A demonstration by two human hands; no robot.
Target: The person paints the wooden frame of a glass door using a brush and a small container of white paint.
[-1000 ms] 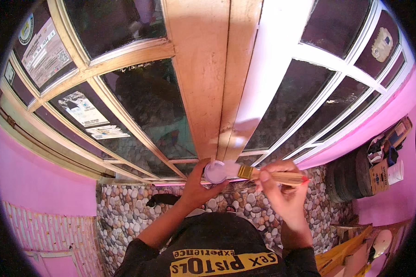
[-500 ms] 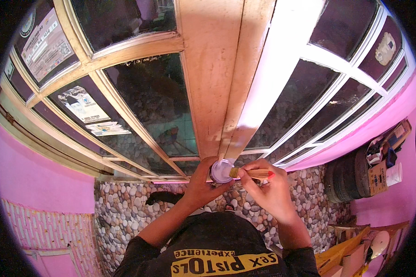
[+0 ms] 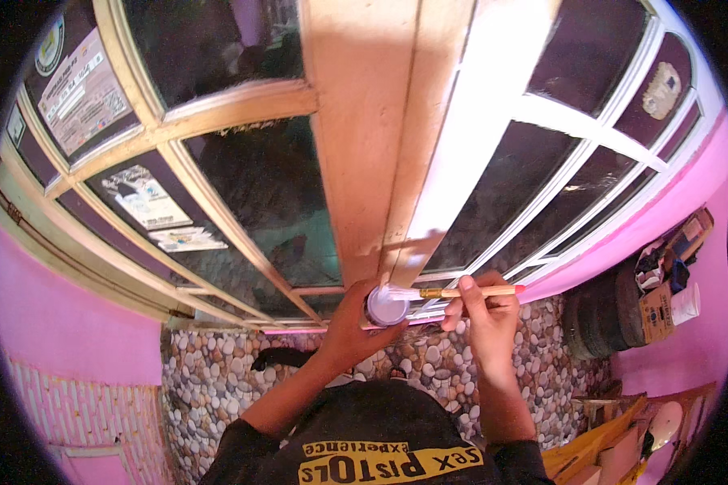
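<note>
My left hand (image 3: 349, 330) grips a small round can of white paint (image 3: 387, 307) held up in front of me. A paintbrush with a wooden handle (image 3: 461, 292) is pinched in the fingers of my right hand (image 3: 483, 314), and its bristles lie over the can's open top. Both hands are just below a glazed wooden door (image 3: 356, 162). The door's left half is bare wood. Its right half (image 3: 493, 113) is painted white.
The wall (image 3: 65, 323) on both sides is pink. A pebble-patterned floor (image 3: 218, 380) lies under me. Stickers (image 3: 142, 198) cover several left panes. Stacked tyres (image 3: 598, 311) and boxes (image 3: 659, 291) stand at the right, wooden pieces (image 3: 598, 440) at lower right.
The brush tip has moved left from beside the can onto its open top. My left hand with the can has risen slightly toward the door.
</note>
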